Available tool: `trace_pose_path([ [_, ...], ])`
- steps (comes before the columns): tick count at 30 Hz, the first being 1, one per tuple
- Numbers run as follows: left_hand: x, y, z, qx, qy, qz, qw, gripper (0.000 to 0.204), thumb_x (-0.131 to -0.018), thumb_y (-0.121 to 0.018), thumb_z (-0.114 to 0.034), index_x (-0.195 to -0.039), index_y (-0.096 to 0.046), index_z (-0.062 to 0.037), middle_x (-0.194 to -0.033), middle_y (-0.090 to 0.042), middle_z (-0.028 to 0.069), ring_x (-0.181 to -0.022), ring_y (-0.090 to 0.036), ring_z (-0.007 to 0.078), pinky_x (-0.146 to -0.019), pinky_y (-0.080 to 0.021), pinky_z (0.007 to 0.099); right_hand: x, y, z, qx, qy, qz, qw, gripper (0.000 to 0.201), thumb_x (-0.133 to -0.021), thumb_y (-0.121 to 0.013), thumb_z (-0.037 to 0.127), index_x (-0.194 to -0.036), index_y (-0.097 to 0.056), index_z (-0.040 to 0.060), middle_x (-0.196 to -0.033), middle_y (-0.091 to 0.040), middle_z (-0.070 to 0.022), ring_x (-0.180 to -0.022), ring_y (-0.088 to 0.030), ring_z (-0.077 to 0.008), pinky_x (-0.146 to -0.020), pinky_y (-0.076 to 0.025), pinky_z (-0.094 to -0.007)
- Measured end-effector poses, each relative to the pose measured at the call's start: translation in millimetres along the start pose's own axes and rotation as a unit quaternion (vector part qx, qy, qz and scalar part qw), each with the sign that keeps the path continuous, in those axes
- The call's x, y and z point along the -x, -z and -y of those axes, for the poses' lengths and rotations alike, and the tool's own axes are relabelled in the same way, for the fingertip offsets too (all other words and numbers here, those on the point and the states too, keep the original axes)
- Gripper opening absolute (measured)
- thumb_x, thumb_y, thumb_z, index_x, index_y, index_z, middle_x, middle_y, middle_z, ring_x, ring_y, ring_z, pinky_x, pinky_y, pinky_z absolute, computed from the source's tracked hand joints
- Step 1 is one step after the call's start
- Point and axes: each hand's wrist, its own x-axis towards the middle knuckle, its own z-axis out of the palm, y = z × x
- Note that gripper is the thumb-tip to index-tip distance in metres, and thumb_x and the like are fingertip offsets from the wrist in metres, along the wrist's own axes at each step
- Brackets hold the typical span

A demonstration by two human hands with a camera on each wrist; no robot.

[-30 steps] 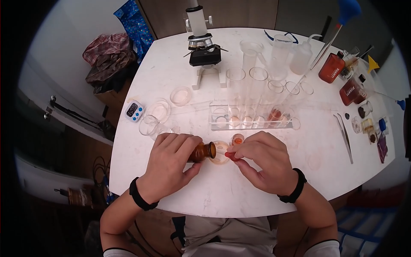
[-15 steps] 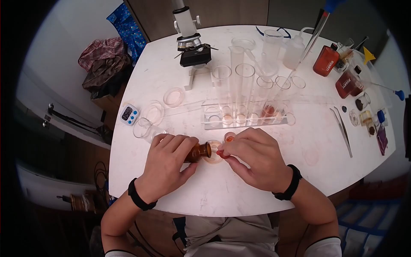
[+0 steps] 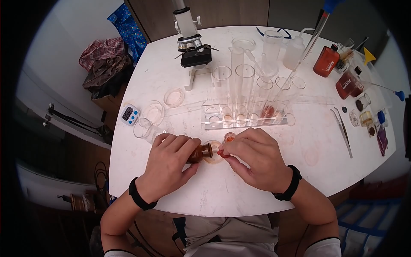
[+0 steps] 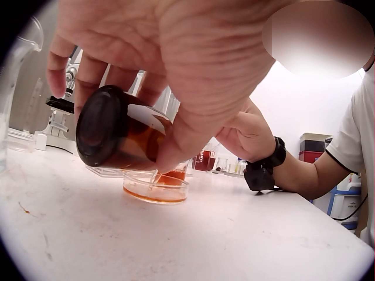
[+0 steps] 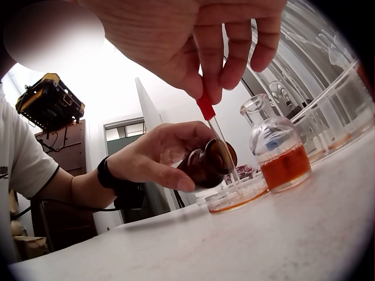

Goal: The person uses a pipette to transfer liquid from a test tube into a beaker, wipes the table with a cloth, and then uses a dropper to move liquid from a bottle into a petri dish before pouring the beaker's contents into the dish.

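Note:
My left hand (image 3: 171,158) grips a brown glass bottle (image 4: 132,137) tipped on its side, its mouth (image 5: 220,157) facing my right hand. With thumb and fingertips my right hand (image 3: 259,158) pinches the red rubber bulb (image 5: 205,109) of a glass dropper. The dropper's tube (image 5: 225,143) slants down past the bottle mouth, its tip low at the petri dish (image 4: 155,196). A thin layer of orange liquid lies in that dish, below the bottle. Right beside it stands a small clear bottle (image 5: 284,161), uncapped and partly filled with orange liquid.
Behind my hands stands a clear rack (image 3: 246,124) of test tubes, with a microscope (image 3: 195,55) farther back. A glass beaker (image 3: 145,128) and timer (image 3: 129,115) are at left. Tweezers (image 3: 341,132) and brown bottles (image 3: 326,61) are at right.
The head view has shifted slightly, moving the table items leftward in frame. Both hands keep their holds on the brown bottle and the dropper, with little movement.

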Motion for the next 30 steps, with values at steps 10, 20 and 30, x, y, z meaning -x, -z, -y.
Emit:
trace_pose_path([
  [10,0,0,1,-0.002,0.006,0.006,1.0,0.047,-0.068,-0.079,-0.011,-0.111,-0.058,-0.0062,-0.096,-0.063,0.0093,-0.088,-0.06,0.0308,-0.086,-0.044,0.0408,1,1,0,0.001,-0.012,0.006,1.0,0.024,-0.074,-0.073,0.002,-0.096,-0.063,0.0074,-0.087,-0.064,-0.0072,-0.084,-0.061,-0.0222,-0.073,-0.047,-0.0333],
  [20,12,-1,2,0.083,0.078,-0.061,0.992,0.048,-0.073,-0.076,-0.007,-0.117,-0.056,-0.0023,-0.1,-0.065,0.0156,-0.093,-0.064,0.0325,-0.082,-0.05,0.0388,-2,10,1,-0.021,-0.015,-0.052,0.998,0.025,-0.07,-0.072,-0.004,-0.092,-0.064,0.0065,-0.082,-0.065,-0.0053,-0.076,-0.061,-0.0211,-0.067,-0.048,-0.0319],
  [30,27,-1,-1,0.096,0.076,-0.111,0.986,0.046,-0.072,-0.077,-0.009,-0.115,-0.06,-0.0035,-0.097,-0.066,0.0138,-0.088,-0.063,0.0311,-0.077,-0.05,0.0382,-27,31,43,-0.088,0.004,-0.142,0.986,0.027,-0.071,-0.07,-0.01,-0.093,-0.064,0.0027,-0.091,-0.072,-0.0082,-0.079,-0.064,-0.0193,-0.069,-0.049,-0.0291],
])
